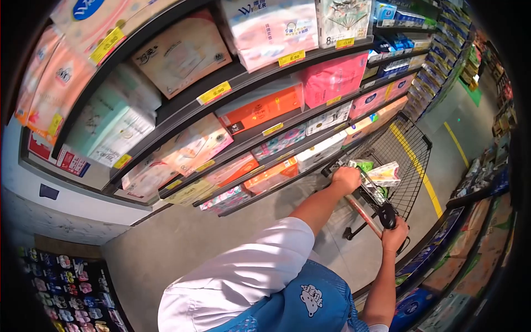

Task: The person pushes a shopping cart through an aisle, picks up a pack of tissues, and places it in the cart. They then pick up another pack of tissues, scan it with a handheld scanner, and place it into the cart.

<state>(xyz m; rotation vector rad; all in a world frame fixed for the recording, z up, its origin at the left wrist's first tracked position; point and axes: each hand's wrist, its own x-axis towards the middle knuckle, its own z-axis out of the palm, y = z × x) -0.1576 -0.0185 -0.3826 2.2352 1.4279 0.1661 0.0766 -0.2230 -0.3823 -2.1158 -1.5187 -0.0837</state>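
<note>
A wire shopping cart stands in the aisle ahead of me. Its handle is reddish and runs between my two hands. My left hand is closed round the end nearer the tissue shelves. At the other end, my right hand grips the handle beside a black round fitting. Inside the cart lie a white carton with coloured print and a green package, partly hidden by the wire and my left hand.
Shelves of packaged tissues with yellow price tags line my left. Another stocked shelf runs close along the cart's right side. A yellow floor line passes beneath the cart. Slippers or shoes hang on a rack at the lower left.
</note>
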